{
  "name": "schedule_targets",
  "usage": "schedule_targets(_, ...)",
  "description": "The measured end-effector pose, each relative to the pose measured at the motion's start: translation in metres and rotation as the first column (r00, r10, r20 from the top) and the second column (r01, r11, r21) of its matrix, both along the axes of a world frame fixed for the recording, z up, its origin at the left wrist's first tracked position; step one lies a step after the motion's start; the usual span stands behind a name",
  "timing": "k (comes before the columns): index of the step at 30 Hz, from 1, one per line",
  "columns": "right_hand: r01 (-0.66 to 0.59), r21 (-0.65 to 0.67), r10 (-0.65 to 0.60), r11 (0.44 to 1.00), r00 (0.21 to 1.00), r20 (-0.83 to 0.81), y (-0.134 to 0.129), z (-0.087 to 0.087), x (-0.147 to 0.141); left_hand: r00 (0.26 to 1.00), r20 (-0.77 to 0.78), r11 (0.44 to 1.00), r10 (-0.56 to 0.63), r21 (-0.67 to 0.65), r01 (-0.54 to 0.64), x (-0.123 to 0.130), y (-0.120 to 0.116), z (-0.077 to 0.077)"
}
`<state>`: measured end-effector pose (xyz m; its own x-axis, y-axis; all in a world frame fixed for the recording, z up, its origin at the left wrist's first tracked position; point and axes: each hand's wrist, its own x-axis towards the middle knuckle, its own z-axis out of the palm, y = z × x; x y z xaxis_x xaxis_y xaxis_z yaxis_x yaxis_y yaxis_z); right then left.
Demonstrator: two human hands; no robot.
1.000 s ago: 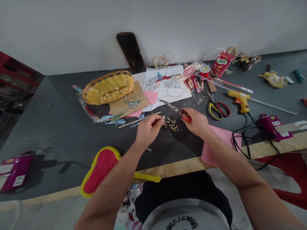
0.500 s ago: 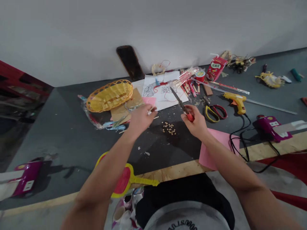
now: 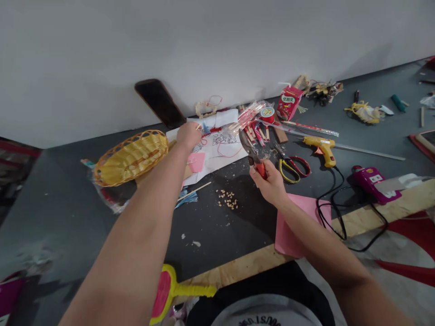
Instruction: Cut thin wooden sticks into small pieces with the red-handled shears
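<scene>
My right hand [image 3: 270, 181] is closed round the red handles of a pair of pliers [image 3: 252, 154], whose dark jaws point up and away over the table. My left hand [image 3: 189, 135] reaches to the near-left part of the printed white paper [image 3: 222, 149], fingers closed; what they hold, if anything, is too small to make out. Between my hands and nearer to me lies a small scatter of pale wooden bits [image 3: 228, 199]. A thin stick [image 3: 195, 192] rests over a blue tassel below my left hand.
A yellow basket [image 3: 132, 158] stands at left, with a phone [image 3: 159, 102] leaning on the wall behind. Rightward are scissors [image 3: 294, 168], a yellow glue gun [image 3: 321, 148], a red drink carton [image 3: 289, 102], pink paper [image 3: 287, 226] and a purple socket box [image 3: 375, 183] with a black cable.
My left hand has moved forward, away from me, onto the paper's left side. My right hand still grips the pliers. The view has shifted to the right.
</scene>
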<state>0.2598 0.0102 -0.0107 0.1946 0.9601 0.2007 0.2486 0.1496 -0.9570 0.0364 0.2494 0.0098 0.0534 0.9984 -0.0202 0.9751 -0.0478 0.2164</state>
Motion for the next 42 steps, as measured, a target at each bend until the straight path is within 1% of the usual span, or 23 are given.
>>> schedule_targets(3, -0.007, -0.027, 0.007, 1.0, 1.0, -0.017, 0.0, 0.0, 0.0, 1.0, -0.009, 1.0, -0.028, 0.0, 0.028, 0.005, 0.01, -0.005)
schedule_targets(6, -0.012, -0.035, 0.011, 0.999, 1.0, -0.017, 0.0, 0.0, 0.0, 0.997, -0.047, 0.998, -0.056, -0.004, 0.056, 0.008, 0.014, -0.004)
schedule_targets(11, -0.02, -0.024, 0.02, 1.0, 1.0, 0.01, 0.001, 0.0, 0.0, 0.989, -0.128, 0.997, -0.073, 0.003, 0.074, 0.009, 0.014, -0.004)
schedule_targets(14, -0.025, -0.016, 0.026, 1.0, 0.999, 0.031, 0.001, 0.001, 0.001, 0.988, -0.145, 0.998, -0.06, 0.001, 0.061, 0.008, 0.008, 0.0)
schedule_targets(16, -0.017, 0.014, 0.016, 1.0, 0.999, 0.051, 0.002, 0.003, 0.002, 0.987, -0.152, 0.999, -0.048, 0.012, 0.05, 0.008, -0.002, 0.007)
schedule_targets(18, -0.004, 0.044, 0.001, 0.999, 0.997, 0.077, 0.002, 0.003, 0.002, 0.985, -0.161, 0.998, -0.061, 0.01, 0.064, 0.009, -0.017, 0.017)
schedule_targets(19, 0.0, 0.05, -0.004, 0.999, 0.996, 0.086, 0.003, 0.003, 0.003, 0.984, -0.163, 0.997, -0.076, -0.011, 0.075, 0.01, -0.027, 0.021)
schedule_targets(23, 0.01, 0.045, -0.014, 0.999, 0.997, 0.076, 0.004, -0.002, 0.003, 0.968, -0.12, 0.976, -0.219, -0.05, 0.214, 0.019, -0.07, 0.034)
schedule_targets(25, 0.014, 0.044, -0.016, 0.999, 0.998, 0.059, 0.004, -0.004, 0.004, 0.949, -0.077, 0.945, -0.307, -0.144, 0.294, 0.025, -0.088, 0.037)
schedule_targets(27, 0.016, 0.041, -0.018, 0.999, 0.999, 0.049, 0.005, -0.006, 0.005, 0.923, -0.008, 0.893, -0.386, -0.257, 0.371, 0.029, -0.104, 0.039)
schedule_targets(31, 0.018, 0.034, -0.02, 0.999, 0.999, 0.036, 0.006, -0.005, 0.006, 0.906, 0.135, 0.828, -0.401, -0.369, 0.422, 0.028, -0.132, 0.042)
schedule_targets(33, 0.011, 0.036, -0.012, 0.999, 0.999, 0.039, 0.006, -0.004, 0.006, 0.895, 0.171, 0.774, -0.411, -0.453, 0.442, 0.024, -0.144, 0.044)
schedule_targets(35, 0.008, 0.034, -0.01, 0.999, 0.998, 0.054, 0.006, -0.003, 0.005, 0.882, 0.209, 0.716, -0.423, -0.519, 0.466, 0.021, -0.151, 0.045)
schedule_targets(36, 0.011, 0.032, -0.013, 0.999, 0.998, 0.062, 0.005, -0.003, 0.005, 0.879, 0.227, 0.704, -0.418, -0.531, 0.472, 0.019, -0.152, 0.046)
schedule_targets(37, 0.015, 0.028, -0.017, 0.999, 0.998, 0.066, 0.005, -0.003, 0.005, 0.879, 0.242, 0.709, -0.411, -0.522, 0.475, 0.018, -0.15, 0.046)
schedule_targets(38, 0.016, 0.024, -0.018, 1.0, 0.998, 0.066, 0.005, -0.004, 0.005, 0.885, 0.244, 0.733, -0.397, -0.496, 0.466, 0.017, -0.146, 0.047)
schedule_targets(41, 0.012, 0.007, -0.012, 1.0, 0.999, 0.031, 0.006, -0.008, 0.006, 0.922, 0.191, 0.848, -0.337, -0.364, 0.386, 0.017, -0.124, 0.046)
schedule_targets(42, 0.003, -0.006, -0.003, 1.0, 1.0, 0.018, 0.007, -0.009, 0.006, 0.928, 0.196, 0.876, -0.316, -0.316, 0.365, 0.018, -0.114, 0.045)
